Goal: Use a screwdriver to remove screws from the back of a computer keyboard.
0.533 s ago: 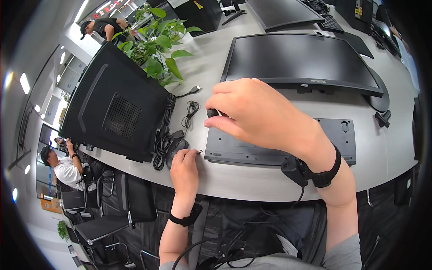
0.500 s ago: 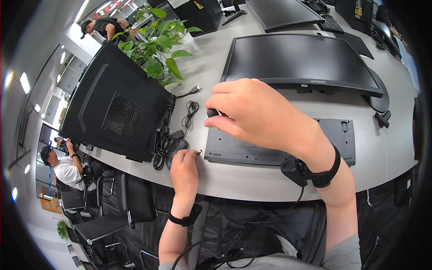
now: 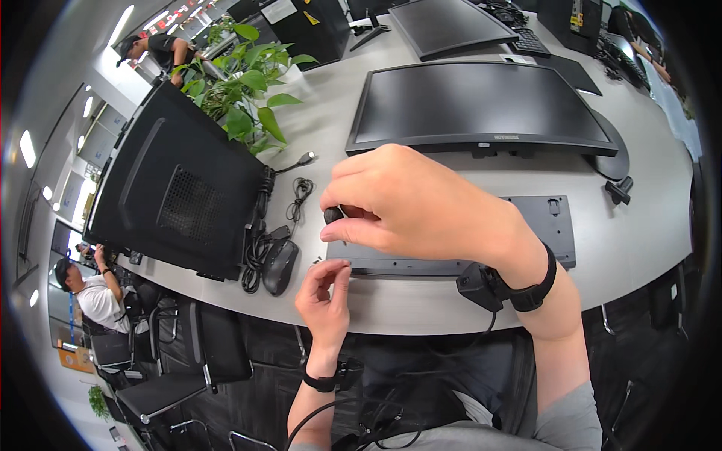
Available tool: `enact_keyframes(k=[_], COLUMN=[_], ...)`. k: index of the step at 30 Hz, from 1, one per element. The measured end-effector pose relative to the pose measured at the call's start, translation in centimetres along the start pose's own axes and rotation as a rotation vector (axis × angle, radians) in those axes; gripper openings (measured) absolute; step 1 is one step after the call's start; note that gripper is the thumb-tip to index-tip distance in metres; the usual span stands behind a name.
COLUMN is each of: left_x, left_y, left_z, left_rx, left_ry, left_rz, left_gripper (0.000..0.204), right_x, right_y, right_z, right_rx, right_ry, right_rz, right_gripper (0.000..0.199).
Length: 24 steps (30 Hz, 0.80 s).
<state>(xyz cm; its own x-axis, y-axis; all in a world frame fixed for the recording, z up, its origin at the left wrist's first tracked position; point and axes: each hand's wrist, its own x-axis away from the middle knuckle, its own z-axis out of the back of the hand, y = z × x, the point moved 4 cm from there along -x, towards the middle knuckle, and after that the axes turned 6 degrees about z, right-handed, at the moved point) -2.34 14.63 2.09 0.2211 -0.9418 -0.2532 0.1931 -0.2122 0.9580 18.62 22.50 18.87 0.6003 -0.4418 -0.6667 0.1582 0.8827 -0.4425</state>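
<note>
My right hand [image 3: 406,203] grips a screwdriver [image 3: 333,215] by its rounded black handle, and a bit of thin shaft shows below the fingers. It hangs over the left end of a black keyboard [image 3: 540,225], which lies underside up. Closer to the table's front edge, my left hand [image 3: 325,301] is closed in a pinch, thumb and forefinger together beside the keyboard's near left corner. Whatever is between those fingertips is too small to make out. A few tiny dark screws [image 3: 317,260] lie by the left fingers.
A black computer case [image 3: 177,173] stands at left, with bundled cables [image 3: 258,252] and a black mouse [image 3: 280,267] beside it. Behind the keyboard is a monitor [image 3: 481,105]. A leafy plant [image 3: 252,83] stands at the back left. Two people are farther off at left.
My left hand has come away from beside the mouse, moving right to the keyboard corner with fingers pinched. My right hand still holds the screwdriver over the keyboard. The whole view has shifted slightly.
</note>
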Motion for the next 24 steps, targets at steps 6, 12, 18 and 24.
enact_keyframes(k=[6, 12, 18, 24], left_x=[1.0, 1.2, 1.0, 0.6], left_y=[-0.2, -0.4, -1.2, -1.8], left_z=[-3.9, -3.6, -3.1, -2.9], left_rx=[0.329, 0.259, 0.467, 0.658], left_ry=[-0.112, -0.161, -0.177, -0.238], left_rz=[0.139, 0.175, 0.218, 0.236], left_gripper=[0.021, 0.017, 0.011, 0.014], right_x=[2.4, 4.2, 4.8, 4.9], right_y=[-1.0, -0.9, 0.3, 0.4], right_z=[2.1, 2.7, 2.5, 1.1], right_rx=[-0.034, -0.118, -0.091, -0.117], right_ry=[-0.025, 0.049, 0.050, 0.080], right_rz=[-0.046, -0.053, -0.021, -0.003], right_gripper=[0.022, 0.019, 0.021, 0.020])
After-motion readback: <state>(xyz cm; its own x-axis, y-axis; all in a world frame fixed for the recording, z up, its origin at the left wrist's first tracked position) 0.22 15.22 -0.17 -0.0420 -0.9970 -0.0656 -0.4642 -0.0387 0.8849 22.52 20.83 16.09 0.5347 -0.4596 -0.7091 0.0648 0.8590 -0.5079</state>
